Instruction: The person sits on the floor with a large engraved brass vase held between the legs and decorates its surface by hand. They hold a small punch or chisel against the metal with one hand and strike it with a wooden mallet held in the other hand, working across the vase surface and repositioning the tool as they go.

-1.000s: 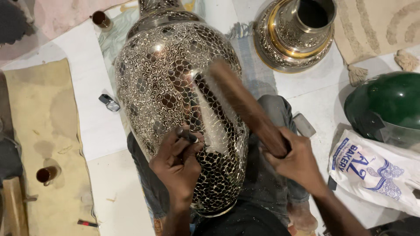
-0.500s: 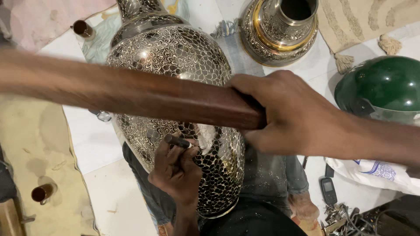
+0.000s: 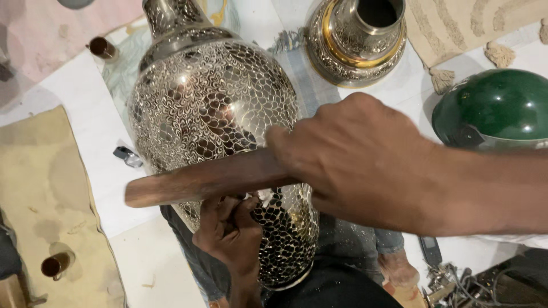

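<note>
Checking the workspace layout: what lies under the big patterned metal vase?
Under the vase show the person's jeans-clad legs and a pale cloth. The vase covers whatever is directly beneath its belly; the left hand hides part of its lower side.

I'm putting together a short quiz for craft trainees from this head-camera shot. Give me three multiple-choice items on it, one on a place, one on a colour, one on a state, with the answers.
1. Where does the large patterned metal vase lie?
A. across the person's lap
B. upright on a shelf
C. inside a box

2. What colour is the domed object at the right edge?
A. red
B. green
C. white

3. What is the right hand doing?
A. resting open on the floor
B. gripping a brown wooden stick
C. pinching a cloth

Answers:
1. A, since the vase's lower end rests over the legs, with the left hand pressed against it.
2. B, since its glossy surface is dark green.
3. B, since the fingers are closed around the wooden stick, which crosses in front of the vase.
</note>
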